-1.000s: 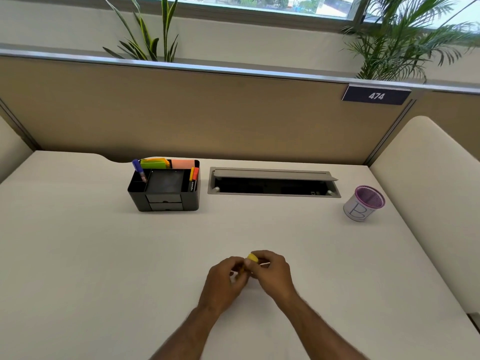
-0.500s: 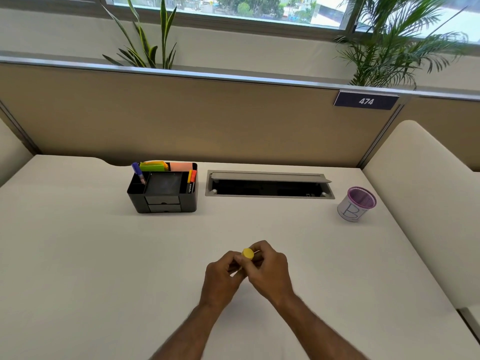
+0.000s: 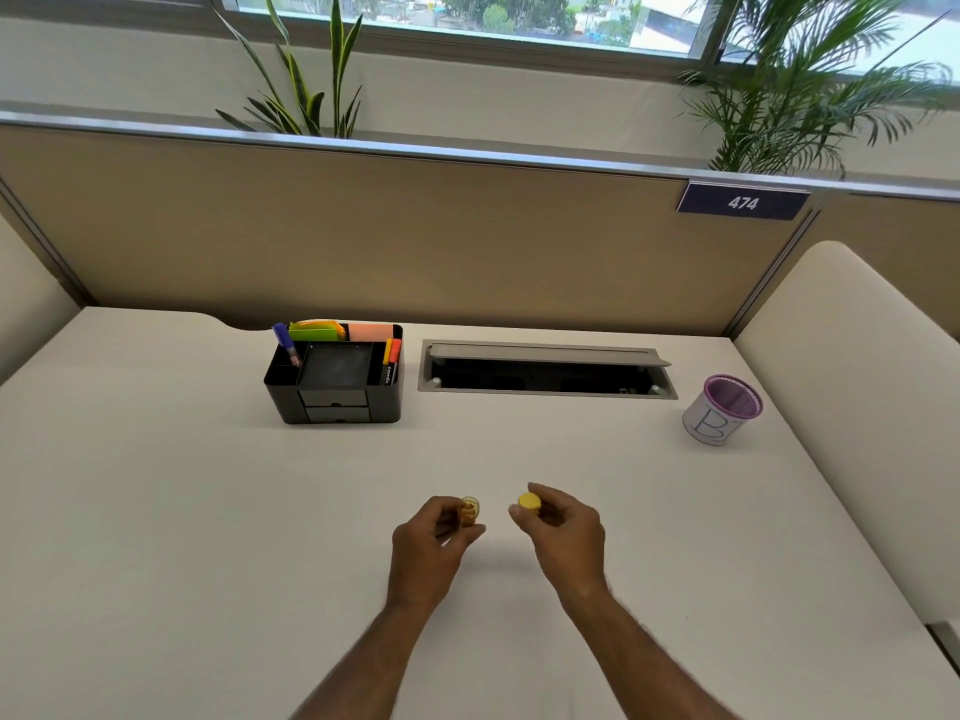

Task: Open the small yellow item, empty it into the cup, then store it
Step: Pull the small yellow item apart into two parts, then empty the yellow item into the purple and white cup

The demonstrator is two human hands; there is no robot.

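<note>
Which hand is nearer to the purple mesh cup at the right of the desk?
The right hand, holding the yellow cap, is nearer to the purple mesh cup. The left hand, holding the small open container, is farther to the left.

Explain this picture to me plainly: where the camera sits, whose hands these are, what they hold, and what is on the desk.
The camera is worn on a person's head and looks down at their own bare hands; there is no machine. The left hand has a grip on a small open container with something golden inside. The right hand holds its yellow cap, apart from it. On the white desk stand a black organizer with pens and a purple mesh cup at the far right.
</note>
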